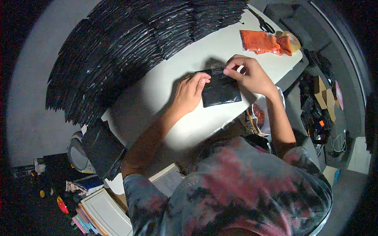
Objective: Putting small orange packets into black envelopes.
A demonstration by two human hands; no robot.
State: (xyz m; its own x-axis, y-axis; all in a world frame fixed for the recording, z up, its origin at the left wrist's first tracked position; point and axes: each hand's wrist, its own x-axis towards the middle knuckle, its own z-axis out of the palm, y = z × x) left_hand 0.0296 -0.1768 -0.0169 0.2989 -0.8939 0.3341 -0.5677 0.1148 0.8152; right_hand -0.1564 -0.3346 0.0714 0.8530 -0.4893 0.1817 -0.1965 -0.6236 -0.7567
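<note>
On the white table in front of me lies a flat, glossy black plastic packet. My left hand rests along its left side, thumb and fingers bent close together near the upper left edge; whether they grip it cannot be seen. My right hand is at the packet's upper right corner, thumb and forefinger pinched together. A piece of clear film, perhaps tape, runs from those fingertips over the packet's top edge.
Overlapping rows of black plastic packets cover the table's far left side. At the far right lie an orange item in clear plastic, a tape roll and black-handled scissors. A white bag stands below the table's near edge.
</note>
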